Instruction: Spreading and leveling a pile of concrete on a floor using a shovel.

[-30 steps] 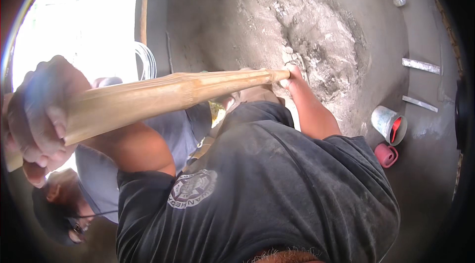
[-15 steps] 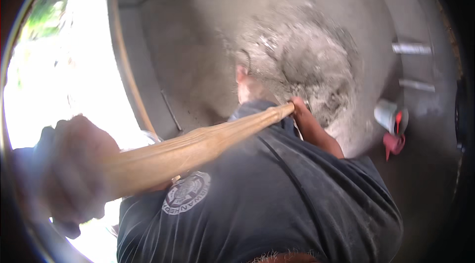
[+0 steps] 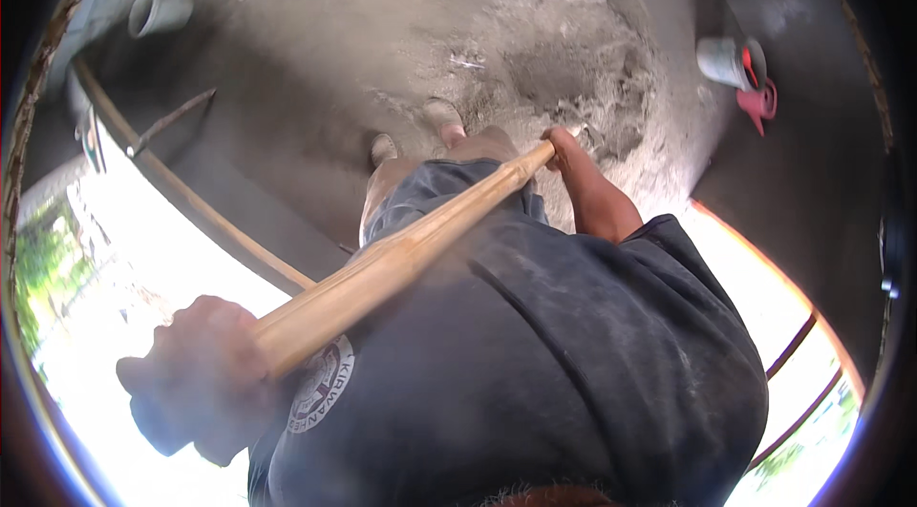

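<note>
A thick, pale bamboo pole [image 3: 411,240] with jointed rings slants across my dark shirt. My left hand [image 3: 205,373], somewhat blurred, is closed around its near end at the lower left. Farther along, in front of my shorts, my right hand [image 3: 562,146] grips the same pole. Whatever the pole carries past that hand cannot be made out. Beyond it lies a wet grey heap of mortar-like mix [image 3: 621,77], with a hollow in its middle and a rough, lumpy rim.
My feet [image 3: 444,116] stand beside the mix. Right of it are a pale bucket [image 3: 723,62] with something red inside and a pink jug [image 3: 757,104]. Another bucket [image 3: 160,10] stands far left. A long wooden edge [image 3: 205,201] curves along the left side, near a thin stick [image 3: 172,120].
The view has swung, bringing the far-left bucket and both feet into sight. My left hand sits lower and farther right in the picture; my right hand appears higher. Both still grip the pole.
</note>
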Demonstrator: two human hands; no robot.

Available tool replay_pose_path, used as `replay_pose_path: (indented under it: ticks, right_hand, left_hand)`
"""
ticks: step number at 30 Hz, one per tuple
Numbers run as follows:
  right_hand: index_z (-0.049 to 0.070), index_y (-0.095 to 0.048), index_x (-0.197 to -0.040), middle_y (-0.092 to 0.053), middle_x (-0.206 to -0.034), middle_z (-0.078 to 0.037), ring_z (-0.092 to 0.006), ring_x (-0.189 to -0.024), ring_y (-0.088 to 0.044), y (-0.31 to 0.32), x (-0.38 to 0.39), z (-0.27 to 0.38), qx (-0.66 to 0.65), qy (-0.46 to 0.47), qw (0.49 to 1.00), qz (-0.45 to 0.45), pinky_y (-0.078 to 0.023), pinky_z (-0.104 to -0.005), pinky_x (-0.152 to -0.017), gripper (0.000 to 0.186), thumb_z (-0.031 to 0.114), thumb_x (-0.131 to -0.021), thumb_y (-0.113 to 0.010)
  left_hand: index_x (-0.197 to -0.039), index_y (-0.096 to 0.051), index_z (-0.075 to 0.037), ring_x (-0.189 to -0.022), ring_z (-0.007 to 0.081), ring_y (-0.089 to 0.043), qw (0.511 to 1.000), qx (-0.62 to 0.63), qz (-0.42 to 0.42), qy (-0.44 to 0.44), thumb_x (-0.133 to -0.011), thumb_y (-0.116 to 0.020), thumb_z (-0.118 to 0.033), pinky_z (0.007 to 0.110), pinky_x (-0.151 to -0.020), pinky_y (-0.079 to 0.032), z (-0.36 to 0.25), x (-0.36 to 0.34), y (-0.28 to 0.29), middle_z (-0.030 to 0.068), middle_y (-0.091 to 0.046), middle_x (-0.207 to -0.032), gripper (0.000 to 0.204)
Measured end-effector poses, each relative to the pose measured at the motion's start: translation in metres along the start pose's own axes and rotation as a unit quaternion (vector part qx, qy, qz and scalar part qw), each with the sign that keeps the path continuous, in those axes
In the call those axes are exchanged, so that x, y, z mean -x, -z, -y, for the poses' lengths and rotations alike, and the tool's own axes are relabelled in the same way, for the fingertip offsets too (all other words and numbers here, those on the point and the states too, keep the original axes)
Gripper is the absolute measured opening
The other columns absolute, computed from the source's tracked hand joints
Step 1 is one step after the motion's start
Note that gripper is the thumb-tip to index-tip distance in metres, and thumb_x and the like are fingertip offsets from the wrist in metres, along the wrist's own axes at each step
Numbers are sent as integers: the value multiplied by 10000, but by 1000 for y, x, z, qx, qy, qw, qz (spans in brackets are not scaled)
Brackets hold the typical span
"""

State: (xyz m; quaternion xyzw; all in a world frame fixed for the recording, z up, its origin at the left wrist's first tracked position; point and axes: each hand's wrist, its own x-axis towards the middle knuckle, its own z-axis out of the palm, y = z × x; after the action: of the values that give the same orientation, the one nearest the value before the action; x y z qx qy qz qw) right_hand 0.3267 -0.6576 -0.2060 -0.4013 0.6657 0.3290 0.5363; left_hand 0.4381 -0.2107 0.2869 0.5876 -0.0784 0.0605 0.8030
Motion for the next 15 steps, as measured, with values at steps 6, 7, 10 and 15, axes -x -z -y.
replay_pose_path:
  ticks: [6,7,10,15]
  right_hand:
    - [9,-503,-930,-550,-870,-165,-292,-716,-583,-60,15,-55,-244,54,968,-8,-519,-431,-663,231,181,-799,-584]
    - [-6,-507,-955,-550,-877,-176,-298,-723,-588,-66,27,-62,-226,60,972,-36,-528,-435,-682,240,160,-800,-584]
    - [-20,-511,-986,-550,-895,-190,-301,-723,-597,-87,36,-69,-295,62,952,-47,-538,-413,-661,249,114,-793,-598]
    - [3,-513,-925,-560,-854,-157,-278,-661,-589,-131,60,-96,-345,57,936,-23,-543,-410,-611,217,106,-762,-612]
  left_hand:
    - [-434,-320,-216,-282,-2,-366,935,352,41,-29,-619,-623,55,165,-313,-296,4,-63,31,-127,-399,-364,446]
    - [-443,-324,-214,-284,-4,-372,941,333,17,-61,-598,-635,69,157,-313,-303,8,-66,33,-120,-413,-368,448]
    - [-472,-382,-198,-295,13,-403,951,301,73,-28,-578,-684,36,166,-319,-341,8,-59,84,-99,-438,-381,396]
    - [-596,-517,-140,-333,67,-490,930,344,129,1,-544,-765,-6,212,-365,-433,-7,-80,119,-38,-540,-454,287]
